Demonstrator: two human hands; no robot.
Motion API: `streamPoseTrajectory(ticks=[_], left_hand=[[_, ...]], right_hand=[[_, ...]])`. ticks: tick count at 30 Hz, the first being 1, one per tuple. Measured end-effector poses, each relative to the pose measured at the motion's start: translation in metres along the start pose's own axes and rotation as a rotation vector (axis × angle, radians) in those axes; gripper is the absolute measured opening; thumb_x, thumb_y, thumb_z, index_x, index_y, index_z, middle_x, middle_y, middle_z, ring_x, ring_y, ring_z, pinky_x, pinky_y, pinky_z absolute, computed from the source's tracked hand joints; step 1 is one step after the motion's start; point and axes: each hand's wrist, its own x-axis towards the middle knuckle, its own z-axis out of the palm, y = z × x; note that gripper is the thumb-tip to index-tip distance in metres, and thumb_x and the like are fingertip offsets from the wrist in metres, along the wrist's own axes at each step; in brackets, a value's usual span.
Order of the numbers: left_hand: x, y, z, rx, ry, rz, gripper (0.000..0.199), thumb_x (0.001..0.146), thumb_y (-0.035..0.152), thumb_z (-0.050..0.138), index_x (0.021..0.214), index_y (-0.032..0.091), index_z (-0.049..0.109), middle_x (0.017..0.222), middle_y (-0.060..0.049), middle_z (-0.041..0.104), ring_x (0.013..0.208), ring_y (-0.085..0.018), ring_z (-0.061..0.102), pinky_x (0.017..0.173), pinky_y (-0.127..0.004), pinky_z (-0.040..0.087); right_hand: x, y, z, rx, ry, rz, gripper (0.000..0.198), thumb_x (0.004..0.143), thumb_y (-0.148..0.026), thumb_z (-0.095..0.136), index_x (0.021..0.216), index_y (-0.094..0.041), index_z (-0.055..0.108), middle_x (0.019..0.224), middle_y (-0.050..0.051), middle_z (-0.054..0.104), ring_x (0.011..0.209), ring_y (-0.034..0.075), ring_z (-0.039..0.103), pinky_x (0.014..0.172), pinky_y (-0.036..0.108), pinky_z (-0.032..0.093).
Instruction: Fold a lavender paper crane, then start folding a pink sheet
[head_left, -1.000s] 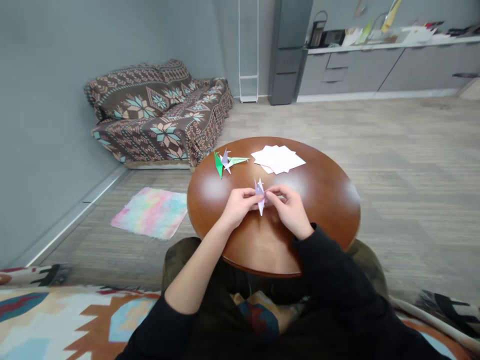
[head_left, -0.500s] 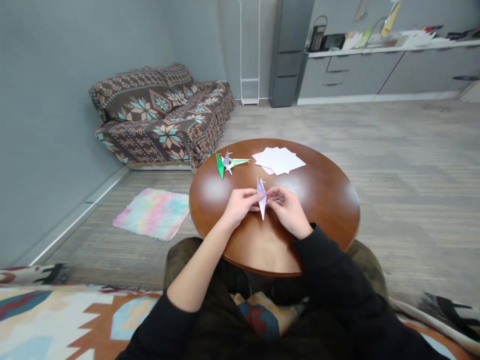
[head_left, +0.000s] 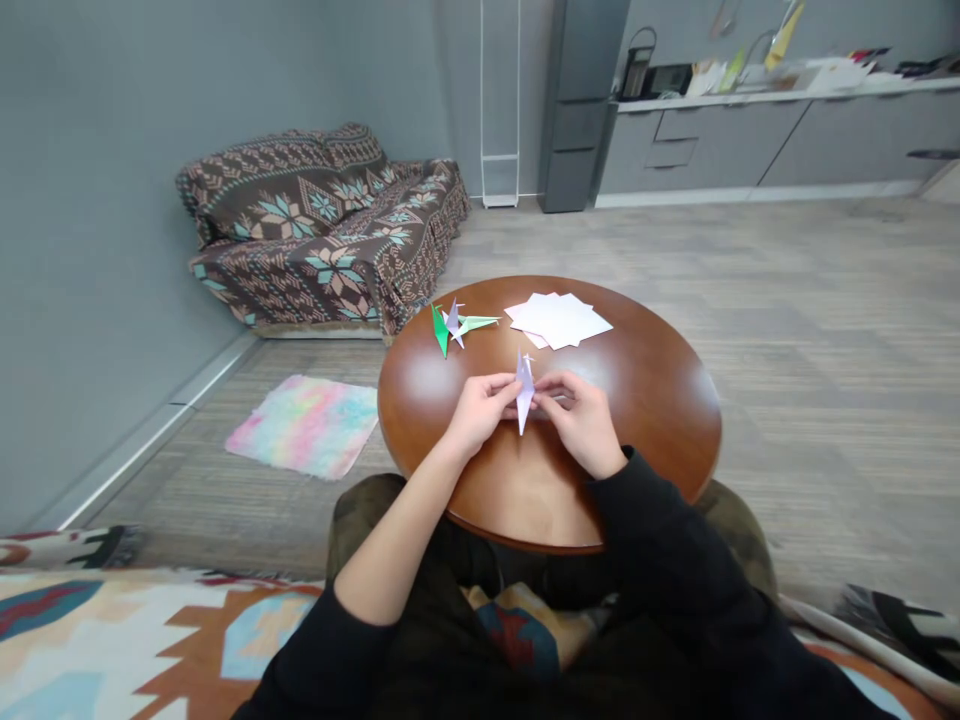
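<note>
A lilac origami crane (head_left: 525, 390) is held between my two hands, just above the near half of a round brown table (head_left: 645, 400). My left hand (head_left: 484, 408) pinches its left side, thumb on the folded paper. From the right, my right hand (head_left: 577, 415) grips the crane's other side with thumb and fingertips; part of that grip is hidden by the paper. Beyond my left hand stand a green paper crane (head_left: 440, 332), a lilac one (head_left: 453, 322) and a pale green one (head_left: 478, 324), close together.
Several white and pinkish paper sheets (head_left: 562, 320) lie fanned out at the table's far side. A patterned, cloth-covered sofa (head_left: 322, 230) stands at the back left, with a pastel rug (head_left: 304, 425) on the floor before it. Kitchen cabinets (head_left: 712, 150) line the back right.
The crane in my hands has tilted slightly, its lower tip swinging a little to the left. Both hands keep nearly the same place and hold.
</note>
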Motion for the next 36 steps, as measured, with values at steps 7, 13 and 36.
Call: streamPoseTrajectory(ticks=[7, 13, 36], left_hand=[[-0.0004, 0.0003, 0.0006, 0.04, 0.03, 0.044, 0.046, 0.072, 0.048, 0.088, 0.102, 0.014, 0.084, 0.084, -0.008, 0.08, 0.072, -0.019, 0.071, 0.07, -0.03, 0.058], [0.0023, -0.0027, -0.0028, 0.073, 0.072, 0.101, 0.037, 0.075, 0.042, 0.086, 0.1, 0.015, 0.086, 0.09, -0.007, 0.081, 0.077, -0.019, 0.067, 0.075, -0.03, 0.053], [-0.0026, 0.0037, 0.0028, 0.101, -0.063, 0.147, 0.032, 0.073, 0.035, 0.088, 0.098, 0.016, 0.085, 0.105, -0.009, 0.073, 0.084, -0.017, 0.069, 0.084, -0.032, 0.058]], right_hand=[[-0.0004, -0.0004, 0.0002, -0.062, 0.019, -0.091, 0.007, 0.089, -0.02, 0.066, 0.095, -0.022, 0.067, 0.09, 0.004, 0.077, 0.08, 0.021, 0.076, 0.077, 0.035, 0.064], [-0.0004, -0.0011, -0.0016, -0.155, 0.022, -0.188, 0.011, 0.091, -0.018, 0.063, 0.096, -0.022, 0.072, 0.097, 0.006, 0.076, 0.083, 0.021, 0.074, 0.079, 0.037, 0.063], [0.0046, 0.0011, -0.0032, 0.15, 0.1, 0.106, 0.023, 0.078, -0.04, 0.082, 0.08, -0.019, 0.073, 0.076, 0.006, 0.079, 0.071, 0.024, 0.077, 0.075, 0.041, 0.065]])
